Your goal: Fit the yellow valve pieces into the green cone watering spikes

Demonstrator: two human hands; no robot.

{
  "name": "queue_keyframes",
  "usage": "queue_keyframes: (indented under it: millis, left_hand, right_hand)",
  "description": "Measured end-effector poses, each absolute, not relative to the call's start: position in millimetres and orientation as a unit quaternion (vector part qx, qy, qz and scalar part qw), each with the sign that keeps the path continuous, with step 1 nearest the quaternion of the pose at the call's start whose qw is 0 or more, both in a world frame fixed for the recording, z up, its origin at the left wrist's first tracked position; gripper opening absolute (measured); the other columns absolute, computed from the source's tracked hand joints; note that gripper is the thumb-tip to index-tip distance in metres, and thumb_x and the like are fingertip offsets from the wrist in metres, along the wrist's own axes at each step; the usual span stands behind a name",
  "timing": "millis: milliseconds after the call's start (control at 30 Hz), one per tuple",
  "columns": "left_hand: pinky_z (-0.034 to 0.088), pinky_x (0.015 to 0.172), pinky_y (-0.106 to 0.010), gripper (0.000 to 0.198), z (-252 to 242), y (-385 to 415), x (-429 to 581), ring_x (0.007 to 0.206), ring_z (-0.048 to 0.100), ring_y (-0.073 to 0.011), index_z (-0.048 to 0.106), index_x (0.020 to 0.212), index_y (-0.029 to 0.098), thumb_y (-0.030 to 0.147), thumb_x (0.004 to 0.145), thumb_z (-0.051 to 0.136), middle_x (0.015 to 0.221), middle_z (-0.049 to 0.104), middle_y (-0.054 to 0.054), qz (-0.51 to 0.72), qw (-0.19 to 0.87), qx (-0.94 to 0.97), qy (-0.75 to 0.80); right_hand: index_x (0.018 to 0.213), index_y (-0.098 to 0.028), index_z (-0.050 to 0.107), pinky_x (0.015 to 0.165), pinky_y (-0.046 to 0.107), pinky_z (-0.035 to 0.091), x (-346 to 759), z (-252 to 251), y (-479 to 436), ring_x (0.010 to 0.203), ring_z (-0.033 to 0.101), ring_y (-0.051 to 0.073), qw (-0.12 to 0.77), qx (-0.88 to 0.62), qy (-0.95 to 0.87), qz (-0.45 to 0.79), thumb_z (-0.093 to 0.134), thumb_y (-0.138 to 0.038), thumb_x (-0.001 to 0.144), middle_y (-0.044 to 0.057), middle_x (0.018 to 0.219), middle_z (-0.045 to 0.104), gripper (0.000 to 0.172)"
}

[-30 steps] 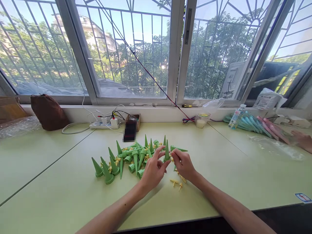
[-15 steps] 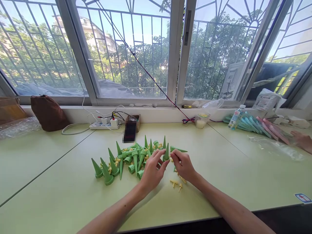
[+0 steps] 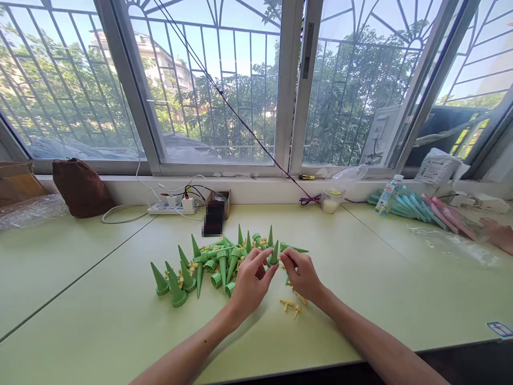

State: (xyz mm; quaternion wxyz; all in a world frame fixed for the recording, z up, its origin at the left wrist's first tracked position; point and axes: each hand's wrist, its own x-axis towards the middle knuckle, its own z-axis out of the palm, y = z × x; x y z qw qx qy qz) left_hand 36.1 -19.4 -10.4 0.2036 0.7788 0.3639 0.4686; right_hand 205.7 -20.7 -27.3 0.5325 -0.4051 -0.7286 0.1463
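My left hand (image 3: 254, 280) is closed around the base of a green plastic cone spike (image 3: 274, 253), its point tilted up and slightly right. Right beside the cone's base, my right hand (image 3: 301, 272) pinches with thumb and forefinger; whatever is between the fingertips is too small to make out. A pile of green cone spikes (image 3: 222, 260) with ribbed caps lies to the left and behind, mixed with small yellow parts. Several of the spikes stand point up, such as the cone at the front left (image 3: 177, 291). Loose yellow T-shaped pieces (image 3: 286, 303) lie below my right hand.
At the back are a power strip (image 3: 170, 207), a small cardboard box (image 3: 226, 202), a jar (image 3: 331, 201) and a brown bag (image 3: 82, 188). To the right lie a bottle (image 3: 388, 195), bagged teal and pink items (image 3: 425, 209), and another person's hand (image 3: 497, 233).
The cone in my left hand leans a little more to the right and its point sits slightly lower. Both hands stay nearly in place, and the view has shifted slightly.
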Motion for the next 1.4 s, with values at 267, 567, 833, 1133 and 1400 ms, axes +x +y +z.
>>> queue_keyframes:
  millis: [267,567,833,1133,1400]
  left_hand:
    - [0.043,0.051,-0.019,0.028,-12.3,-17.7,36.6,0.059,0.048,-0.0094,0.063,0.117,0.022,0.031,0.091,0.058,0.078,0.052,0.001,0.470,0.215,0.775,0.364]
    - [0.046,0.051,-0.019,0.026,-13.4,-15.2,35.3,0.056,0.052,-0.0073,0.064,0.113,0.020,0.028,0.089,0.059,0.082,0.055,0.000,0.472,0.214,0.771,0.371]
    - [0.046,0.050,-0.019,0.025,-14.2,-12.5,35.0,0.058,0.054,-0.0084,0.065,0.111,0.020,0.031,0.089,0.059,0.081,0.055,0.000,0.464,0.214,0.771,0.379]
    - [0.045,0.049,-0.019,0.023,-11.0,-14.1,34.6,0.058,0.053,-0.0088,0.067,0.108,0.021,0.031,0.089,0.058,0.079,0.054,0.000,0.465,0.224,0.770,0.375]
    - [0.046,0.050,-0.019,0.024,-10.3,-14.2,34.9,0.058,0.054,-0.0087,0.067,0.110,0.020,0.030,0.089,0.058,0.079,0.055,0.000,0.463,0.217,0.771,0.380]
  right_hand:
    - [0.071,-0.021,0.040,0.051,0.024,0.027,205.9,-27.4,-21.6,0.051,0.030,0.011,0.529,-0.407,-0.729,0.152,0.042,-0.031,0.100,-0.006,0.058,0.036,0.031]
    - [0.071,-0.021,0.041,0.050,0.025,0.026,204.8,-27.5,-20.7,0.051,0.029,0.011,0.503,-0.408,-0.742,0.173,0.042,-0.030,0.100,-0.005,0.058,0.036,0.030]
    - [0.069,-0.021,0.039,0.051,0.026,0.027,205.1,-24.9,-22.5,0.052,0.030,0.011,0.483,-0.406,-0.754,0.182,0.041,-0.028,0.099,-0.005,0.058,0.038,0.031]
    - [0.069,-0.021,0.042,0.052,0.026,0.029,205.4,-23.1,-24.4,0.052,0.032,0.012,0.477,-0.407,-0.760,0.173,0.041,-0.028,0.100,-0.004,0.058,0.040,0.031]
    - [0.071,-0.021,0.042,0.053,0.026,0.028,204.9,-26.2,-22.8,0.053,0.033,0.012,0.477,-0.407,-0.759,0.175,0.042,-0.027,0.099,-0.004,0.059,0.041,0.029]
